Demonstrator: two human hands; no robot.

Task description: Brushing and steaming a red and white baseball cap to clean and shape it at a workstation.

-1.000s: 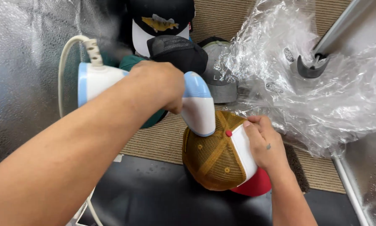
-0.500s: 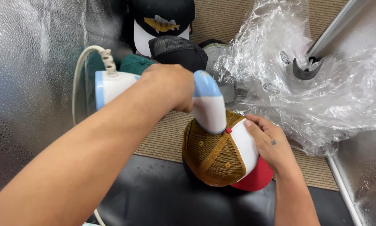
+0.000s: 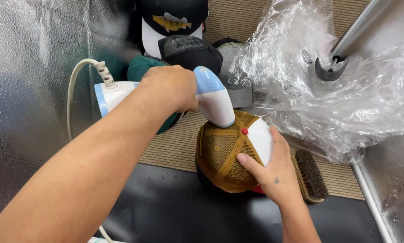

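Note:
My left hand [image 3: 168, 87] grips a white and light-blue handheld steamer [image 3: 211, 101], its nozzle pressed down on the crown of a cap [image 3: 226, 155]. The cap has mustard mesh panels, a white front and a red button on top. My right hand [image 3: 271, 168] lies flat on the cap's right side, covering most of its red brim and steadying it. A white cord [image 3: 71, 103] loops off the steamer's back end toward the left.
Several other caps are piled behind: a black and white one with a fish patch [image 3: 172, 22], a black mesh one [image 3: 188, 51], a grey one [image 3: 240, 83], a green one [image 3: 141, 67]. Crumpled clear plastic [image 3: 345, 94] fills the right. A brush [image 3: 310, 175] lies beside the cap. Wet metal wall [image 3: 26, 90] at left.
The steamer and my left hand have shifted right, the nozzle moving over the cap's crown. My right hand slid from the front panel down onto the cap's side.

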